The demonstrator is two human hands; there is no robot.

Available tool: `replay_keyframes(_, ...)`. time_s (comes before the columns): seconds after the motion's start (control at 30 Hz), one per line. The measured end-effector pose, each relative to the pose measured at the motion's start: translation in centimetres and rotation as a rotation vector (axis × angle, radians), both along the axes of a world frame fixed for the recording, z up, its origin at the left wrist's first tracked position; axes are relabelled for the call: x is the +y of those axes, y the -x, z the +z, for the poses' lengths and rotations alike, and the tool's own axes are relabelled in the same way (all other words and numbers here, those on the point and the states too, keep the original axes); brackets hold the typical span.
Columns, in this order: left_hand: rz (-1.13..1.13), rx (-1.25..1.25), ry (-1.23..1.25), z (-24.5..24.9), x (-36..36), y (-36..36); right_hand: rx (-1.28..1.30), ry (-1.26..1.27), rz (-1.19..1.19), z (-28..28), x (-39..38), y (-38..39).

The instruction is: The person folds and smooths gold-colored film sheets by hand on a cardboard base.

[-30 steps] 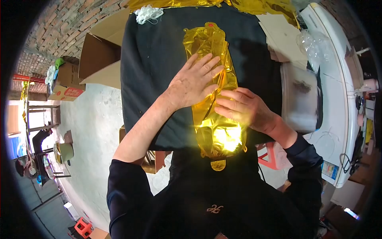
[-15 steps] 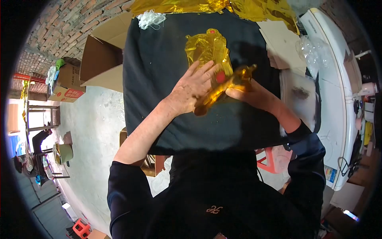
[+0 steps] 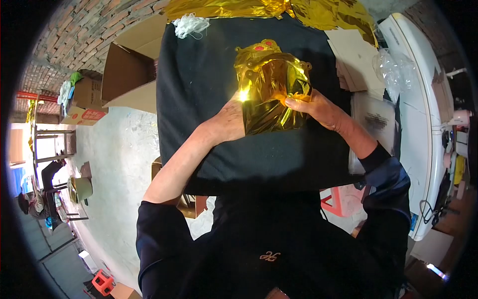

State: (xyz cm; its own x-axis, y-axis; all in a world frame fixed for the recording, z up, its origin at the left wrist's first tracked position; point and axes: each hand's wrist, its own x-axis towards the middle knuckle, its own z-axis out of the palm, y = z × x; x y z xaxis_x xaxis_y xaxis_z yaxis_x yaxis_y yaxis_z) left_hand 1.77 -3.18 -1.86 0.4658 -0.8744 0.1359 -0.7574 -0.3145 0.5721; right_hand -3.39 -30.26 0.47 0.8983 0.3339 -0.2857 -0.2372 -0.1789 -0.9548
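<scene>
Crinkled gold foil pieces with red dots [image 3: 271, 74] lie and lift over the middle of the black cloth [image 3: 199, 74]. My right hand [image 3: 318, 107] pinches the right side of the upper foil between thumb and fingers, and that sheet bulges upward. At the foil's left edge is my left hand [image 3: 230, 119]; its fingers go under the shiny sheet and are hidden. Part of another foil piece shows beneath, towards the far side.
A white string bundle [image 3: 190, 26] lies at the cloth's far left corner. More gold foil [image 3: 224, 9] covers the far edge. Cardboard sheets [image 3: 358, 60] and clear plastic [image 3: 393, 72] are at the right. An open carton [image 3: 127, 72] stands left. A seated person [image 3: 35, 204] is far left.
The foil in my right hand has unfolded from a narrow, blurred bunch into a wide sheet. It now covers my left hand's fingers, which were spread on the lower foil.
</scene>
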Motion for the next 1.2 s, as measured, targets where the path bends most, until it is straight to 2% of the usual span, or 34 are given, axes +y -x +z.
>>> replay_keyframes(0.1, -0.019, 0.032, 0.018, 1.4, 0.1, -0.1, 0.031, 0.026, 0.016, 0.2, -0.2, -0.5)
replay_keyframes(0.23, -0.015, 0.255, -0.050, 3.9, 0.3, -0.4, 0.134, 0.060, 0.015, 1.2, -0.2, -1.0)
replay_keyframes(0.3, -0.029, 0.395, -0.113, 5.7, 0.2, -0.6, 0.081, 0.011, 0.012, 0.9, 0.0, -1.0)
replay_keyframes(0.43, -0.016, 0.260, 0.006, 3.5, 0.5, -0.5, 0.082, 0.101, 0.031, 0.5, -0.4, -1.6)
replay_keyframes(0.53, 0.009, 0.201, 0.101, 2.2, 0.9, -0.2, 0.235, 0.221, -0.025, 2.4, 0.2, -1.7)
replay_keyframes(0.63, 0.053, 0.237, 0.163, 1.5, 2.0, -0.3, 0.070, 0.159, -0.041, -0.1, 0.0, -1.7)
replay_keyframes(0.7, 0.095, 0.297, 0.174, 1.4, 3.2, 0.2, 0.048, 0.091, -0.055, -0.2, 0.1, -1.4)
replay_keyframes(0.8, 0.067, 0.211, 0.213, 1.7, 4.7, 1.2, 0.087, 0.042, -0.076, -0.2, 0.1, -1.3)
replay_keyframes(0.93, 0.199, 0.060, 0.175, 1.2, 4.7, 3.5, 0.095, -0.007, -0.106, -0.9, 0.1, -1.5)
replay_keyframes(1.03, 0.236, -0.018, 0.153, -0.1, 4.5, 4.1, 0.196, -0.010, -0.141, 0.0, 0.2, -1.5)
replay_keyframes(1.13, 0.296, -0.039, 0.198, -0.5, 4.0, 4.2, 0.204, 0.063, -0.108, 1.4, 0.4, -1.9)
replay_keyframes(1.2, 0.325, -0.038, 0.217, -0.5, 3.8, 4.0, 0.109, 0.089, -0.097, 0.9, 0.4, -2.4)
